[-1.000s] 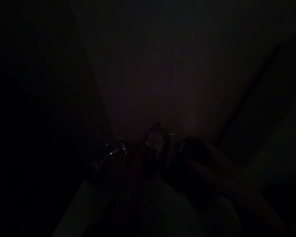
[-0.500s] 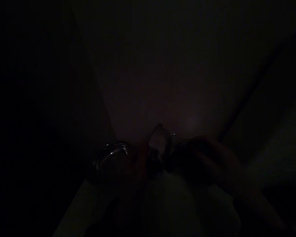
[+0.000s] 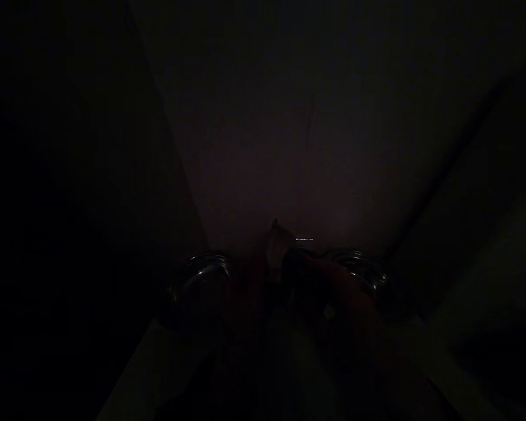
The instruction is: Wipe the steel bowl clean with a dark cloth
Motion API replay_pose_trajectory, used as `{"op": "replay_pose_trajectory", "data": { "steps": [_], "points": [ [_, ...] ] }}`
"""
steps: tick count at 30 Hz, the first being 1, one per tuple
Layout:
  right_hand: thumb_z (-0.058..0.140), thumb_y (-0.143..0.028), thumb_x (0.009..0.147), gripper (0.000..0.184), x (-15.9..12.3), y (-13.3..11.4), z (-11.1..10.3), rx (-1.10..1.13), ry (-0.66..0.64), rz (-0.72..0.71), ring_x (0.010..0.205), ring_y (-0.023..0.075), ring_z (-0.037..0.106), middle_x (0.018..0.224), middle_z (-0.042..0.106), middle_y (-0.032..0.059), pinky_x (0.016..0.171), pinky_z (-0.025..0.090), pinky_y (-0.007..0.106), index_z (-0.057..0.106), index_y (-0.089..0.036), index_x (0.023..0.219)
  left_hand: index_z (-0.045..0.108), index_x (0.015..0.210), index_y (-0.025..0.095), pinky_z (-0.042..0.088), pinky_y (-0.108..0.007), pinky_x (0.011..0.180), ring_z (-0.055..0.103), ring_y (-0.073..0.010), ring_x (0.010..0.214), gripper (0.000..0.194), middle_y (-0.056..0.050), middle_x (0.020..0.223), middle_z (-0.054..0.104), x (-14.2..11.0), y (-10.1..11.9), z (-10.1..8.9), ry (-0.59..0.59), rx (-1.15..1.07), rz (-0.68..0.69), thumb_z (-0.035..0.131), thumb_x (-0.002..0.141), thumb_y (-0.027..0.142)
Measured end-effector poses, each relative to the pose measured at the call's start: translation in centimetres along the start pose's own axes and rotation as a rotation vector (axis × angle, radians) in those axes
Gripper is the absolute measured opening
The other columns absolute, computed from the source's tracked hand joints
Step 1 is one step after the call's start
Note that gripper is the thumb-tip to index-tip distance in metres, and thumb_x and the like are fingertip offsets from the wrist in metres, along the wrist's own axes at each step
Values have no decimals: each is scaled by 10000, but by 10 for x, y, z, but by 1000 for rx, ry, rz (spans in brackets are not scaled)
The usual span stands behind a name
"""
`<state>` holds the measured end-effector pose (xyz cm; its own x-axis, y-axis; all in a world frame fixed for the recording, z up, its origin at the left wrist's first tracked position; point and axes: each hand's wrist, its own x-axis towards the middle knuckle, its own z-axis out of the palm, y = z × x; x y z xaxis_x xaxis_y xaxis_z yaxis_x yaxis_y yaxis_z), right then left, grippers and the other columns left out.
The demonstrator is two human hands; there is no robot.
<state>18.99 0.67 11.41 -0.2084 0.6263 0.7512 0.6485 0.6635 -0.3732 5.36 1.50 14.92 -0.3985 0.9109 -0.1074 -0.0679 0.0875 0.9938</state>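
The picture is very dark. My left hand [image 3: 248, 292] is closed at the centre, beside the left bowl, around a small pale thing with a pointed top [image 3: 278, 242]; its kind cannot be made out. From the right, my right hand [image 3: 344, 292] reaches to this pale thing. Its fingers are bent in a pinch against the near right side, with a small light gap showing inside the curl. What the fingertips grip is lost in shadow. Shiny round bowls stand on either side, one on the left [image 3: 201, 275] and one on the right [image 3: 372, 280]; their contents are hidden.
A pale surface [image 3: 135, 368] lies under the bowls and hands. Behind them rises a dim flat panel [image 3: 254, 146] with a dark edge running along its right side. A thin bright glint [image 3: 304, 238] shows just behind the hands.
My right hand has moved left, from over the right bowl to the pale thing, uncovering that bowl's shiny rim. My left hand has stayed almost in place.
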Motion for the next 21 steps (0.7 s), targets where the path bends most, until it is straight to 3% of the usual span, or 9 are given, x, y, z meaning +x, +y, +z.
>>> {"op": "replay_pose_trajectory", "data": {
  "steps": [2,5,10,15,21],
  "points": [
    [489,-164,868,311,0,4,-2,-51,-40,-49,1045,222,605,1182,616,116,810,536,377,519,-218,1173,685,708,166,502,-293,607,672,-229,738,317,-78,709,701,0,0,1,-18,-12,-18,566,750,457],
    [487,-176,888,244,1,7,-3,-122,7,-88,1072,243,583,1203,606,121,832,523,423,582,-217,1109,672,705,169,503,-280,629,671,-221,771,277,-66,733,705,-1,-1,1,-56,-39,-37,580,745,427],
    [510,-232,894,296,1,3,5,-179,28,-161,1203,287,486,1268,570,135,912,486,501,571,-192,1181,651,662,194,493,-269,600,657,-207,745,296,-64,727,698,-1,-2,0,-16,-4,-43,576,744,469],
    [474,-126,895,425,-6,-3,15,-265,33,-217,1282,284,414,1380,472,151,942,486,467,459,-152,1319,668,729,189,517,-302,668,670,-228,799,292,-83,810,717,3,-5,-3,-43,-41,-31,576,744,466],
    [430,-105,893,393,-4,-2,13,-446,34,-248,1171,281,503,1303,559,134,872,500,453,502,-124,1279,660,700,183,500,-293,624,664,-223,766,314,-74,742,704,-1,-11,3,-14,-63,0,558,748,477]
  ]
}}
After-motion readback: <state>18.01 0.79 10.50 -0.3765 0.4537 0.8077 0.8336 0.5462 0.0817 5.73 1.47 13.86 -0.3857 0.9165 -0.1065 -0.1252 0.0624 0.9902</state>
